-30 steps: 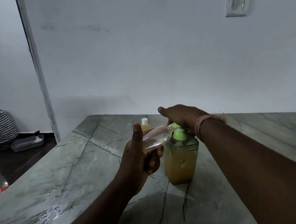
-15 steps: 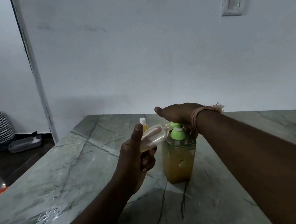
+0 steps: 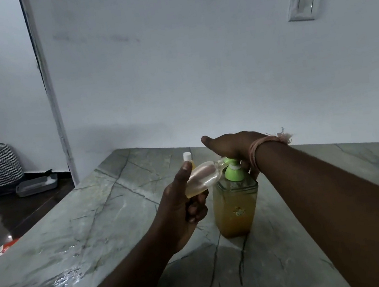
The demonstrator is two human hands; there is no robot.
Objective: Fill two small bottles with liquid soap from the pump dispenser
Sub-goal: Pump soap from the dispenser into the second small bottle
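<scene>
- Holding the small clear plastic bottle in my left hand, fingers curled round its base and thumb stuck up along its side. It's tilted nearly flat, mouth pointing right and touching the green spout.
- There's a bit of yellowish soap pooled at the low end of that bottle, down by my fingers.
- Just right of it, the square clear pump dispenser with amber liquid soap stands upright on the grey-green veined marble table, roughly two thirds full.
- My right hand lies flat on the green pump head, palm pressing down, fingers pretty much straight, gripping nothing. Pink thread band on that wrist.
- Behind the clear bottle, the second small bottle with a white cap stands on the table, mostly hidden; looks yellow inside.
- Wet patch on the table, near left.
</scene>
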